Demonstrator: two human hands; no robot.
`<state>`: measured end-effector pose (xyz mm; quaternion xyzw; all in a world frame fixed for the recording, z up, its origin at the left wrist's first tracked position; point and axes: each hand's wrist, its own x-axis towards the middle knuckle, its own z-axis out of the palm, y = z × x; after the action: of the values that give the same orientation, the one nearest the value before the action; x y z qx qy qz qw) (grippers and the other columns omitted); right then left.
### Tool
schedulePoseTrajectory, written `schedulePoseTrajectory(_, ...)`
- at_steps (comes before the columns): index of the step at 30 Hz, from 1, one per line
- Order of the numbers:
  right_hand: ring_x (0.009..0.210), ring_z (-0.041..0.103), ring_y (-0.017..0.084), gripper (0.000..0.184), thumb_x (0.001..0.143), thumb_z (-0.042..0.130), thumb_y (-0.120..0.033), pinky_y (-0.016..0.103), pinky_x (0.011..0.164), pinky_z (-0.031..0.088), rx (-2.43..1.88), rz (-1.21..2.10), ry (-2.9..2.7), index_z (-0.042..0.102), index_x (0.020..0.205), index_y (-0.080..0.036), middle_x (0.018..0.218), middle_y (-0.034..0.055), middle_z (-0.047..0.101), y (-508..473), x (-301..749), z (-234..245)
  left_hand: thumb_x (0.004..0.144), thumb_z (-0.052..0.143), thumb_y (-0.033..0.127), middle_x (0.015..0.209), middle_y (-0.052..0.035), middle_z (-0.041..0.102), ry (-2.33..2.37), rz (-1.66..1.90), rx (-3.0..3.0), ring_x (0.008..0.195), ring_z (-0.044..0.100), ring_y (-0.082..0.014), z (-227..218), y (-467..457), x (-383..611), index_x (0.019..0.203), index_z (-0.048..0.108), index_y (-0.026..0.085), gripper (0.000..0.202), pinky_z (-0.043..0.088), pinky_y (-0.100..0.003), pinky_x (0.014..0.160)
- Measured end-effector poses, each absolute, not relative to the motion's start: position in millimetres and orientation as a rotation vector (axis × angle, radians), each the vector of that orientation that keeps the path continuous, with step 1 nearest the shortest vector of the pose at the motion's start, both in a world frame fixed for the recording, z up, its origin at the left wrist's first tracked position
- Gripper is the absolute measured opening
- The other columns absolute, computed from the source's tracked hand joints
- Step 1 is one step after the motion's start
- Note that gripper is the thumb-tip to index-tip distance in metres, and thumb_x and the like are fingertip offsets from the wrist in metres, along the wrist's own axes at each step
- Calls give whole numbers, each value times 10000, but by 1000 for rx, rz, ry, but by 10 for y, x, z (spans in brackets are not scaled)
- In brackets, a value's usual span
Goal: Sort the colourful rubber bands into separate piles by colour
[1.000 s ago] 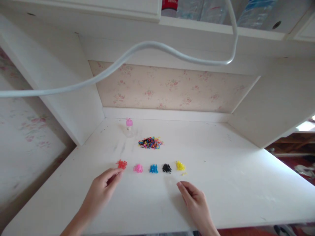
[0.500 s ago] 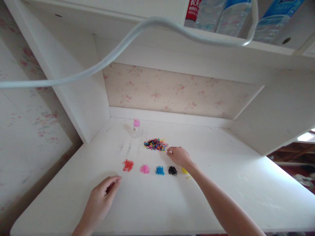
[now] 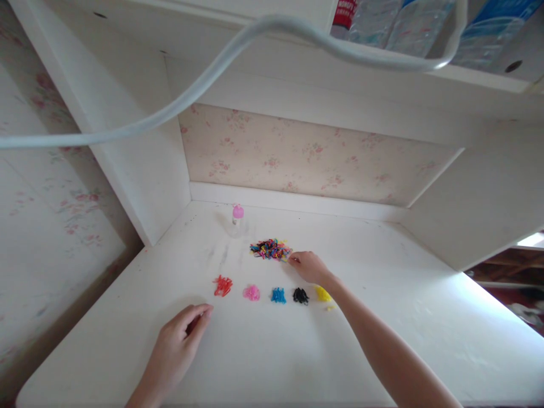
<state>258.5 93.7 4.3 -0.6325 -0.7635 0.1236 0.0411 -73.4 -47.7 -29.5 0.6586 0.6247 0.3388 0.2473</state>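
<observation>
White desk (image 3: 382, 340), floral wallpaper (image 3: 297, 153) behind; right hand (image 3: 311, 267) bunched at mixed pile (image 3: 270, 249) (left hand (image 3: 176, 348) rests loosely open).

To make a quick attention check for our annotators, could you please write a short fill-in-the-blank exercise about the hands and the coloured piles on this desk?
The right hand is at the right edge of the mixed pile, behind a row of ___ small sorted piles.
The left hand rests on the desk, nearest the leftmost pile, which is ___.
The small bottle at the back has a ___ cap.
Missing words: five; red; pink.
</observation>
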Motion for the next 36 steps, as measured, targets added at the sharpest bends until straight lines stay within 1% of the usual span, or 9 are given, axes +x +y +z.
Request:
schedulePoseTrajectory(4,725,610,143,320,899,406,-306,207,601,327,-1890,403,-2305,704,857,-199,803,42,705,907,2677,53,855,485,460,931,-4,706,1708,908,1803,860,659,-162,-315,-459,-729,952,661,234,302,526,-231,781)
schedulePoseTrajectory(11,746,617,145,310,871,421,-342,201,607,362,-1870,434,-2152,705,905,-223,850,23,711,739,2905,138,853,483,476,978,-27,708,1713,912,1853,857,663,-163,-366,-460,-754,970,661,222,332,532,-226,758)
schedulePoseTrajectory(15,665,610,141,342,871,394,-384,208,589,374,-1921,428,-2051,695,908,-226,749,8,697,403,3102,189,842,489,495,992,-11,707,1732,896,1858,867,661,-158,-380,-456,-756,961,661,236,333,529,-207,752)
schedulePoseTrajectory(18,598,593,142,369,875,367,-401,213,553,370,-1965,430,-1980,691,874,-223,679,6,677,124,3237,174,833,495,507,965,-6,714,1731,901,1870,849,667,-157,-376,-455,-748,950,665,236,341,529,-197,739)
schedulePoseTrajectory(21,591,587,145,362,869,372,-397,217,550,367,-1986,428,-1935,695,860,-234,679,6,677,-58,3326,118,833,493,511,949,-5,718,1734,897,1892,837,670,-155,-379,-456,-744,941,667,236,344,528,-191,728)
schedulePoseTrajectory(24,570,576,141,354,868,377,-384,217,552,360,-1994,425,-1964,703,844,-248,637,-2,662,-129,3357,71,836,488,515,948,-6,719,1736,885,1910,832,672,-151,-399,-451,-748,946,666,236,350,528,-186,722)
schedulePoseTrajectory(28,562,569,136,360,870,373,-372,220,564,352,-2007,365,-2000,707,804,-256,620,-3,654,-179,3375,70,843,481,512,970,-14,715,1743,860,1946,844,668,-149,-421,-438,-747,974,660,232,357,526,-189,732)
schedulePoseTrajectory(31,561,569,131,335,863,393,-364,219,560,346,-2027,378,-1970,713,850,-266,634,-4,659,-260,3430,71,849,477,506,987,-20,711,1752,850,1975,855,664,-148,-416,-437,-736,989,657,230,358,523,-191,740)
schedulePoseTrajectory(36,534,546,121,290,829,465,-364,214,542,337,-2032,515,-1996,712,957,-280,604,-14,638,-397,3505,-5,844,483,507,954,-17,717,1738,871,2010,834,670,-147,-406,-438,-727,955,662,228,349,523,-180,721)
